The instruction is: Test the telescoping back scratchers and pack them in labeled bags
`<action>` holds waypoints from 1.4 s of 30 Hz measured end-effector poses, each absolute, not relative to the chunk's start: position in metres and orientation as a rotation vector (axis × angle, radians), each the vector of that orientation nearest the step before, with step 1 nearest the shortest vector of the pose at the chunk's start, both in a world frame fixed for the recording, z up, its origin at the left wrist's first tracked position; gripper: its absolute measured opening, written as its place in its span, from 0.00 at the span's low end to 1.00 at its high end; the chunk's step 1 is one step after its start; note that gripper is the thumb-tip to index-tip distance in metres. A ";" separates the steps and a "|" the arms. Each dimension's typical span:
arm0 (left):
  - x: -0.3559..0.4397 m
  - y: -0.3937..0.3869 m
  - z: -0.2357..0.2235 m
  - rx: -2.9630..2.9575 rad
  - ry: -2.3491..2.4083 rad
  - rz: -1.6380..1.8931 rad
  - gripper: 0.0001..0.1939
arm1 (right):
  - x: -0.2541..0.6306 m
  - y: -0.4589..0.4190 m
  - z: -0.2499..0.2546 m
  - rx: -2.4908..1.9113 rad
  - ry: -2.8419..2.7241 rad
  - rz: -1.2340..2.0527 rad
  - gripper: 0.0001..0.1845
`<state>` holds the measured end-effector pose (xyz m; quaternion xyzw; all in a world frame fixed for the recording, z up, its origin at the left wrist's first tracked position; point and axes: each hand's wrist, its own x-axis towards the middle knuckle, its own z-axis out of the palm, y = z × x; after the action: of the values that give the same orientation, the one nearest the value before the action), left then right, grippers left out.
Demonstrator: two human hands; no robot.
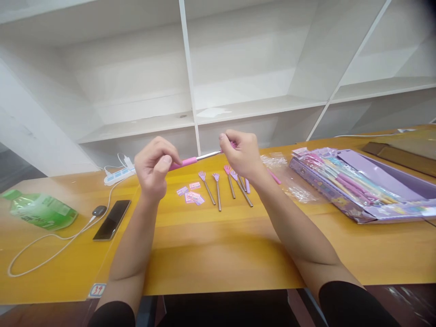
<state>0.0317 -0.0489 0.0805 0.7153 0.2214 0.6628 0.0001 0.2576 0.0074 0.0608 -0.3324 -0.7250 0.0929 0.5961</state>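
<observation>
A telescopic back scratcher [209,155] is stretched between my hands above the table, its metal rod showing in the middle. My left hand [155,165] is closed on its pink handle, while my right hand [241,152] grips the pink head end, mostly hidden by the fingers. Below lie several back scratcher heads on metal rods, among them a purple one [217,188] and a pink one [229,179]. Small printed cards [194,196] are scattered to their left. Partly behind my right forearm are a purple handle [247,185] and a pink handle [275,177].
On the right, a purple display box [354,213] holds wrapped back scratchers, with clear plastic wrappers [299,190] beside it. A green bottle [44,210], phone [112,220], white cable [34,265] and power strip [119,176] lie left. White shelving [189,68] stands behind the table.
</observation>
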 end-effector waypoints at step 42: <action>-0.016 -0.056 0.097 3.192 1.501 1.092 0.11 | 0.275 0.006 0.063 -0.574 -2.046 -0.111 0.11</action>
<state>-0.0155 -0.0556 0.0971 0.8318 0.3913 0.2847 -0.2719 0.2750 0.0061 0.0633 -0.2360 -0.8406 -0.0455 0.4855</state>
